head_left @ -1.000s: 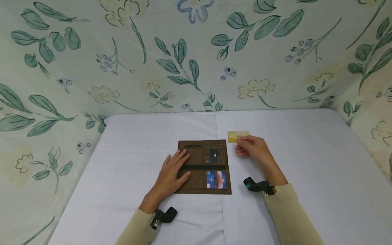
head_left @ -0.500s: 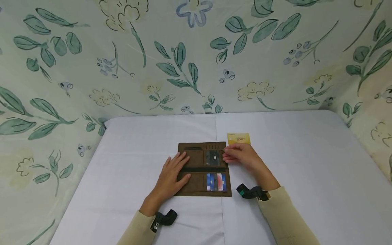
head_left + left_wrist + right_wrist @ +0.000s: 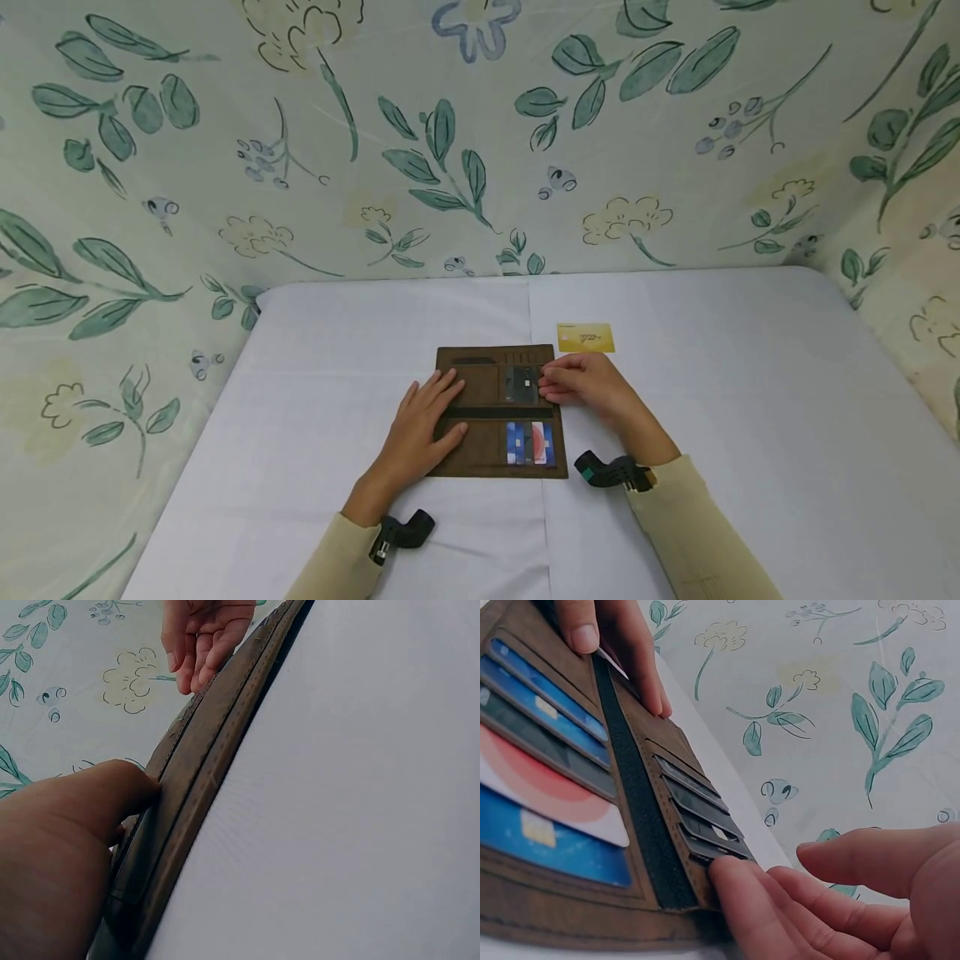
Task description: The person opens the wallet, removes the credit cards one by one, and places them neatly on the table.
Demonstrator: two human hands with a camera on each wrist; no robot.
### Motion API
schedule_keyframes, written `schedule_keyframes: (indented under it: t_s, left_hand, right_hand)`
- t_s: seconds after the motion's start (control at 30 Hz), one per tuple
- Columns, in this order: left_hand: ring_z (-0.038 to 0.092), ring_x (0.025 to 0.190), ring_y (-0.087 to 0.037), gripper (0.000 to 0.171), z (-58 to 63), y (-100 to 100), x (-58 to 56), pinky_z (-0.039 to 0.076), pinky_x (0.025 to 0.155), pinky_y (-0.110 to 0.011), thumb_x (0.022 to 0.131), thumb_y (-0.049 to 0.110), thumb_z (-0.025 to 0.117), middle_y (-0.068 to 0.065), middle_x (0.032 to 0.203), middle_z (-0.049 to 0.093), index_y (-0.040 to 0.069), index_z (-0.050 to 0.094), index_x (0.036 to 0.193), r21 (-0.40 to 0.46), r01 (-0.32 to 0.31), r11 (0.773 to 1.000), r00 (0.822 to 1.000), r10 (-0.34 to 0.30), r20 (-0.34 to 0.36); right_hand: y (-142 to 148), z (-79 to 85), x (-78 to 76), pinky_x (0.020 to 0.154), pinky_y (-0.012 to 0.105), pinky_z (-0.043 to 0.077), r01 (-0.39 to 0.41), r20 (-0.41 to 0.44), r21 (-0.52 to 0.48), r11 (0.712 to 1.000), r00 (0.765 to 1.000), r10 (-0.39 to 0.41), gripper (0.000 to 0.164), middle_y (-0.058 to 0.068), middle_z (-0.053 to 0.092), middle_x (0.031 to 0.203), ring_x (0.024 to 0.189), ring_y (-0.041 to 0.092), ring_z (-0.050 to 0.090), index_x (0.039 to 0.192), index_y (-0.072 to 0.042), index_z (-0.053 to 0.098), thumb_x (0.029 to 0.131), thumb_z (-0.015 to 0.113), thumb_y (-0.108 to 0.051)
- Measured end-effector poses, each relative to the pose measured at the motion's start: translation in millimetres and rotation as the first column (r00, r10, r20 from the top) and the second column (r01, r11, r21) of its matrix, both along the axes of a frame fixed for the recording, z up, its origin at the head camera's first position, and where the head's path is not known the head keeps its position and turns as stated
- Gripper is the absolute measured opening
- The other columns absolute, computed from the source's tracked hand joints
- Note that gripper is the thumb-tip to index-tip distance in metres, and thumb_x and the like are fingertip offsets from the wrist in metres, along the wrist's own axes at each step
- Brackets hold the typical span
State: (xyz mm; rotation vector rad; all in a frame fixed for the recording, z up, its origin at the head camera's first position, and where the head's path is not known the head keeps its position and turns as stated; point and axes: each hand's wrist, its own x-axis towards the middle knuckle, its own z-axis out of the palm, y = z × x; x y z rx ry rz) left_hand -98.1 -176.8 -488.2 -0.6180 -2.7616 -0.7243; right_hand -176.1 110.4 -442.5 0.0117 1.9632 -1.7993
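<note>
A brown wallet (image 3: 476, 454) lies unfolded on the white table. My left hand (image 3: 420, 425) rests on its left side, fingers spread and thumb over the lower half. At the upper right edge is my right hand (image 3: 592, 387), its fingertips right at the dark cards (image 3: 697, 810) in the upper slots. The right wrist view has the thumb raised apart from the fingers and nothing between them. Blue cards (image 3: 547, 712) and a red and white card (image 3: 562, 791) stick out of the lower slots. A yellow card (image 3: 585, 337) lies on the table beyond the right hand.
The white tablecloth (image 3: 337, 342) reaches back to a leaf-and-flower patterned curtain (image 3: 300, 192). Each wrist wears a black camera, the left wrist camera (image 3: 405, 529) and the right wrist camera (image 3: 611, 471). A dark band (image 3: 626, 772) runs along the wallet's fold.
My right hand has moved left from the yellow card to the wallet's upper right edge, leaving that card on the table. The left hand stays in place on the wallet.
</note>
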Motion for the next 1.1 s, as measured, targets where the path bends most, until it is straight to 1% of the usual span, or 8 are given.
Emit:
schedule_keyframes:
  t_s: [0.27, 0.57, 0.77, 0.93, 1.1]
  left_hand:
    - [0.029, 0.141, -0.032, 0.059, -0.1, 0.3, -0.9, 0.017, 0.113, -0.059, 0.092, 0.032, 0.064, -0.009, 0.152, 0.038, 0.009, 0.047, 0.143, 0.002, 0.005, 1.0, 1.0, -0.005, -0.014]
    - [0.028, 0.143, -0.03, 0.06, -0.9, -0.2, -2.3, 0.016, 0.114, -0.057, 0.092, 0.033, 0.064, -0.008, 0.153, 0.037, 0.011, 0.046, 0.145, -0.003, -0.002, 1.0, 1.0, 0.002, 0.0]
    - [0.027, 0.143, -0.03, 0.06, -1.7, -0.3, -2.2, 0.016, 0.114, -0.056, 0.093, 0.034, 0.062, -0.008, 0.153, 0.036, 0.011, 0.045, 0.145, -0.014, -0.003, 1.0, 1.0, 0.003, 0.007]
    - [0.026, 0.143, -0.029, 0.06, -1.8, -1.0, -0.9, 0.015, 0.114, -0.056, 0.093, 0.035, 0.061, -0.007, 0.153, 0.035, 0.011, 0.044, 0.146, -0.011, -0.001, 1.0, 1.0, 0.001, 0.013]
    - [0.027, 0.143, -0.03, 0.06, -3.0, -1.1, -1.6, 0.016, 0.114, -0.057, 0.093, 0.034, 0.062, -0.008, 0.153, 0.036, 0.011, 0.044, 0.145, -0.009, 0.008, 1.0, 1.0, -0.008, -0.003]
  right_hand:
    - [-1.6, 4.8, 1.5, 0.074, 0.031, 0.058, 0.007, 0.015, 0.029, 1.0, 1.0, -0.007, 0.031, 0.021, 0.069, 0.099, 0.083, 0.022, 0.072, 0.117, 0.015, 0.058, 0.096, 0.058, -0.009]
    - [-4.3, 9.5, 4.0, 0.074, 0.032, 0.058, 0.014, 0.027, 0.061, 0.998, 1.0, -0.016, 0.031, 0.022, 0.069, 0.1, 0.084, 0.023, 0.072, 0.117, 0.014, 0.059, 0.096, 0.058, -0.008]
    - [-5.5, 8.8, 3.8, 0.075, 0.033, 0.057, 0.025, 0.046, 0.069, 0.997, 0.999, -0.028, 0.032, 0.021, 0.069, 0.1, 0.083, 0.023, 0.072, 0.118, 0.013, 0.059, 0.096, 0.059, -0.01]
    - [-8.1, 7.8, 4.0, 0.074, 0.032, 0.058, 0.056, 0.069, 0.046, 0.997, 0.996, -0.059, 0.03, 0.019, 0.07, 0.097, 0.08, 0.021, 0.071, 0.118, 0.012, 0.06, 0.096, 0.059, -0.009]
    - [-9.8, 7.4, 5.2, 0.072, 0.03, 0.058, 0.08, 0.087, -0.002, 0.997, 0.993, -0.08, 0.03, 0.015, 0.07, 0.092, 0.077, 0.018, 0.071, 0.118, 0.013, 0.06, 0.095, 0.059, -0.006]
